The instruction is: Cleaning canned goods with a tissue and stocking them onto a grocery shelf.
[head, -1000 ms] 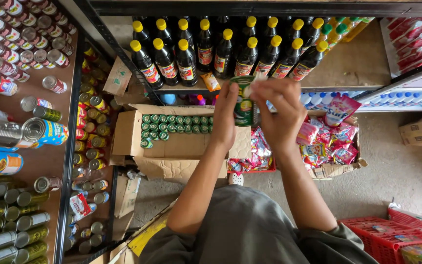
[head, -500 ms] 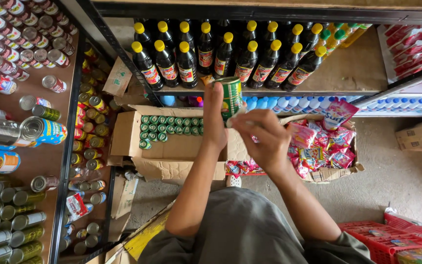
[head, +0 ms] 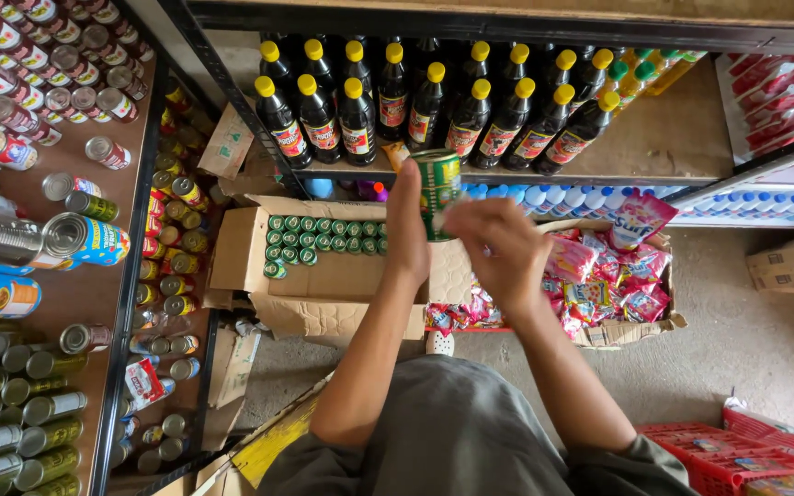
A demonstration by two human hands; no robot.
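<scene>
My left hand (head: 407,230) holds a green tin can (head: 439,190) upright, raised in front of the shelf of dark bottles (head: 415,101) with yellow caps. Just right of the can is my right hand (head: 496,246), its fingers bent and apart, fingertips near the can's side but holding nothing that I can see. Below the hands lies an open cardboard box (head: 323,276) with several rows of green-topped cans (head: 323,237) along its far side.
A shelf on the left carries many tins (head: 39,239) lying on their sides. A cardboard box of pink sachets (head: 613,276) sits right of the hands. Blue-capped bottles (head: 599,195) line a low shelf. A red basket (head: 737,450) stands at bottom right on the concrete floor.
The can has risen from both hands over the box to my left hand alone. My right hand has come off it and dropped slightly to the right.
</scene>
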